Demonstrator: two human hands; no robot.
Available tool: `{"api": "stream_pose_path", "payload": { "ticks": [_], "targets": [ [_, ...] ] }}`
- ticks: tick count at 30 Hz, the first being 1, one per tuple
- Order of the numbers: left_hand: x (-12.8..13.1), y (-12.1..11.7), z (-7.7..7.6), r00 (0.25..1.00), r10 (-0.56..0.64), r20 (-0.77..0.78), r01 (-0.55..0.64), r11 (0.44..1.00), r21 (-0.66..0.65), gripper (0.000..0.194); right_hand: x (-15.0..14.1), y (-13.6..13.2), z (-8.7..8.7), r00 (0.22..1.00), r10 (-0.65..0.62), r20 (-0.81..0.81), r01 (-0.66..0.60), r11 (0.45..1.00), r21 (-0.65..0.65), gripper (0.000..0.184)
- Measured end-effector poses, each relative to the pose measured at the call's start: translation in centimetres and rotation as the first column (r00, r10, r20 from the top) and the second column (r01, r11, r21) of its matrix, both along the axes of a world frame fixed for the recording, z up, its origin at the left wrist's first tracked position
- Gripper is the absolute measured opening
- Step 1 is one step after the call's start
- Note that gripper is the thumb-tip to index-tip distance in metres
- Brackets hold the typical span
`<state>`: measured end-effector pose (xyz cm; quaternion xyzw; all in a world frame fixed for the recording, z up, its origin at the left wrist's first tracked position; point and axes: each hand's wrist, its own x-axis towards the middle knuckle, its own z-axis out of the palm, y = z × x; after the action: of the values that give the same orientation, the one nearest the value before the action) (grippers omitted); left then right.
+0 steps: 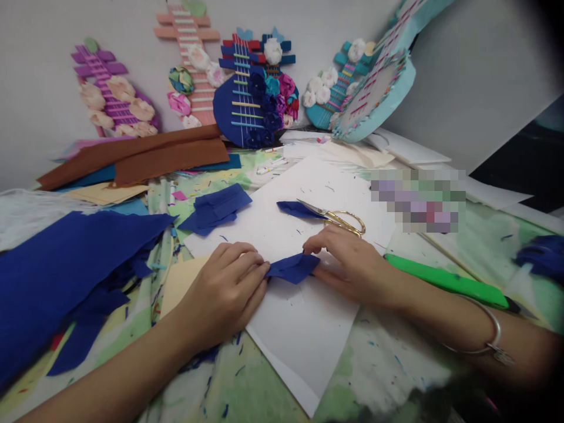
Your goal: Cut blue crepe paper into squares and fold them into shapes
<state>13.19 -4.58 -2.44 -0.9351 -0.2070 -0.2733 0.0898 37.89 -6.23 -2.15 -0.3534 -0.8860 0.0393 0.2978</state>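
Observation:
A small folded piece of dark blue crepe paper (pixel 291 269) lies between my hands, just above a white sheet (pixel 304 329). My left hand (pixel 233 288) pinches its left end, fingers pressed together. At the other end my right hand (pixel 348 258) grips the paper between thumb and fingertips. Beyond my right hand lie gold-handled scissors (pixel 346 220), their blades resting across another blue paper piece (pixel 293 208). A small stack of cut blue pieces (pixel 218 207) sits past my left hand.
A large blue crepe sheet (pixel 57 282) spreads at the left, with brown crepe paper (pixel 171 155) behind. A bright green cutter (pixel 445 281) lies under my right forearm. Decorated paper guitars (pixel 240 94) lean along the wall. Blue scraps litter the patterned cloth (pixel 259 376).

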Motion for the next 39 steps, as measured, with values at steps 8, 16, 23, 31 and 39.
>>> {"api": "stream_pose_path", "payload": {
  "ticks": [8, 16, 23, 31, 39],
  "targets": [
    [-0.3, 0.1, 0.2, 0.996, 0.035, -0.082, -0.033, 0.999, 0.031, 0.022, 0.3, 0.4, -0.3, 0.985, 0.168, -0.039, -0.170, 0.983, -0.064, 0.016],
    [0.2, -1.5, 0.3, 0.998, -0.032, 0.061, 0.044, 0.978, -0.202, 0.018, 0.5, 0.1, 0.6, 0.995, 0.093, -0.047, -0.102, 0.960, -0.262, 0.024],
    [-0.1, -1.4, -0.1, 0.990, 0.006, 0.141, 0.053, 0.909, -0.413, 0.012, 0.6, 0.4, 0.0, 0.981, 0.166, -0.101, -0.185, 0.958, -0.220, 0.015],
    [-0.3, -1.4, -0.2, 0.982, 0.099, 0.163, -0.001, 0.858, -0.514, 0.009, 0.3, 0.1, 0.4, 0.988, 0.128, -0.087, -0.146, 0.958, -0.247, 0.011],
    [-0.1, -1.3, -0.1, 0.978, 0.156, 0.141, -0.058, 0.845, -0.532, 0.011, 0.1, -0.1, 0.0, 0.993, -0.027, -0.117, -0.016, 0.936, -0.351, 0.006]
  ]
}}
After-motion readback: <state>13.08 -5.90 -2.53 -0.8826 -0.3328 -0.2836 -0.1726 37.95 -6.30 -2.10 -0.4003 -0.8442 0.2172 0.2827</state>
